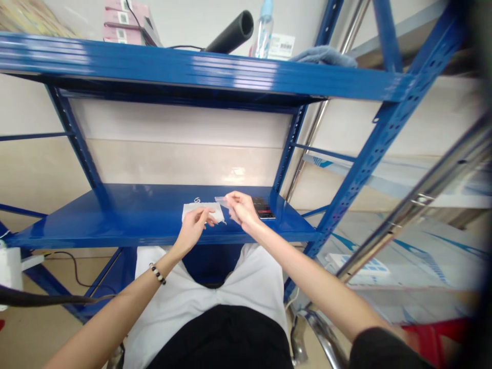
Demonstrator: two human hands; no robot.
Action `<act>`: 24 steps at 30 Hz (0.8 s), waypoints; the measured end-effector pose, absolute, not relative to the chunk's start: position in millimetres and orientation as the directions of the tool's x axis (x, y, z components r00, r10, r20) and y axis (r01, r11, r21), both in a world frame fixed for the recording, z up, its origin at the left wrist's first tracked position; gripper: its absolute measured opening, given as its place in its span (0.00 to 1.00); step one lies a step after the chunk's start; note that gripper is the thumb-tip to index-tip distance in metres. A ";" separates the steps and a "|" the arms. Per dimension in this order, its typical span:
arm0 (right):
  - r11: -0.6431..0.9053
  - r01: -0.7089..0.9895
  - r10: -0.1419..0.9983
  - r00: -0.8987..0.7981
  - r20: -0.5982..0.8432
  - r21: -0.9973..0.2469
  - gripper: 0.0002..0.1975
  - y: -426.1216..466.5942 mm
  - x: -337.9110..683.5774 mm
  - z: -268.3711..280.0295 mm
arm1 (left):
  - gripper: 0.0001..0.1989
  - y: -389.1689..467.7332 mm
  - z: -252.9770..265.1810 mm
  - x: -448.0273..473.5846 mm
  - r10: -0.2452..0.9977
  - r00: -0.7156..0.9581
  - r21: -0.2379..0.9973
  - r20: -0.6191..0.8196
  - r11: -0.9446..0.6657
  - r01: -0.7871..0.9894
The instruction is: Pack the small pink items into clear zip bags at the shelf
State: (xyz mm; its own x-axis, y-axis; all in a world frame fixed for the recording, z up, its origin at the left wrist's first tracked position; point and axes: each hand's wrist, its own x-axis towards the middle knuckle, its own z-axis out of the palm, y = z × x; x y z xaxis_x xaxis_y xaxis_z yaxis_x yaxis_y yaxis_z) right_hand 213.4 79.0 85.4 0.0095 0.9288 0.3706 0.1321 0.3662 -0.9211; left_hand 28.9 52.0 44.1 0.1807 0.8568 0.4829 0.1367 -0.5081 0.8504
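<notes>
My right hand [240,207] is closed, its fingertips pinching a small clear plastic piece [220,200] that points left. My left hand [195,221] hovers over or rests on a flat white piece [192,207] with thin white cord loops; whether they touch I cannot tell. The left fingers are loosely bent and apart, with nothing visible between them. The white piece lies on the blue shelf [126,215] and is partly covered by that hand. Just right of my right hand lies a stack of dark flat packs [266,209] with a red stripe, partly hidden by the hand.
An upper blue shelf [172,64] crosses overhead, bearing pink boxes [125,20], a black tube [230,33], a spray bottle [264,31] and a blue cloth [326,55]. A blue upright [365,154] and a metal pole [407,212] stand at the right.
</notes>
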 end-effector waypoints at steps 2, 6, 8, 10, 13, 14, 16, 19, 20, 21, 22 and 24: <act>0.425 0.367 0.870 0.085 0.485 -0.827 0.11 113.6 236.3 89.1 | 0.24 71.5 28.8 21.6 0.820 0.240 0.729 0.520 -0.573 0.374; 0.237 0.770 0.878 0.091 0.470 -0.592 0.09 166.0 286.3 84.4 | 0.31 84.0 -4.8 -0.9 0.778 0.441 0.330 0.448 -0.602 0.727; 0.131 0.835 0.907 0.116 0.405 -0.535 0.10 178.2 299.7 75.6 | 0.33 78.4 -14.0 -9.6 0.750 0.506 0.193 0.426 -0.622 0.759; 0.106 0.851 0.922 0.109 0.371 -0.514 0.10 182.7 303.4 66.0 | 0.31 69.0 -16.8 -15.6 0.723 0.536 0.119 0.437 -0.637 0.762; 0.112 0.860 0.930 0.085 0.358 -0.497 0.10 179.0 297.4 57.8 | 0.19 56.8 -14.1 -23.5 0.705 0.531 0.131 0.469 -0.650 0.748; 0.125 0.864 0.918 0.085 0.386 -0.487 0.11 175.1 293.3 57.8 | 0.17 54.7 -11.8 -26.5 0.713 0.510 0.161 0.481 -0.644 0.748; 0.217 0.859 0.862 0.055 0.504 -0.464 0.14 161.9 281.6 61.5 | 0.17 54.4 -3.7 -33.2 0.745 0.423 0.242 0.515 -0.600 0.762; 0.542 0.716 0.761 -0.196 0.619 -0.439 0.16 126.7 254.2 73.1 | 0.17 61.4 23.5 -42.5 0.782 0.322 0.365 0.534 -0.557 0.746; 0.638 0.613 0.739 -0.321 0.592 -0.465 0.19 112.2 243.2 77.2 | 0.16 64.5 37.1 -44.7 0.782 0.367 0.394 0.503 -0.586 0.709; 0.694 0.505 0.717 -0.425 0.553 -0.512 0.26 97.8 232.0 81.0 | 0.16 67.6 52.1 -46.4 0.779 0.412 0.422 0.473 -0.611 0.670; 0.712 0.414 0.699 -0.492 0.519 -0.567 0.35 84.5 221.2 84.3 | 0.16 70.4 68.0 -47.5 0.778 0.427 0.446 0.461 -0.619 0.646; 0.698 0.309 0.689 -0.535 0.488 -0.646 0.45 65.2 202.9 89.5 | 0.15 74.7 98.1 -48.9 0.762 0.428 0.481 0.486 -0.642 0.597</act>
State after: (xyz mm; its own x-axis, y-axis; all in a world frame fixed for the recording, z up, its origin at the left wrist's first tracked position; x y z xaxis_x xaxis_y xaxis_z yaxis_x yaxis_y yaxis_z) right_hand 202.9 65.2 89.5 -0.5353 0.6891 0.4885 0.3091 0.6980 -0.6459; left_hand -48.9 74.7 98.1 0.4284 0.7618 0.4860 0.5970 -0.6423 0.4807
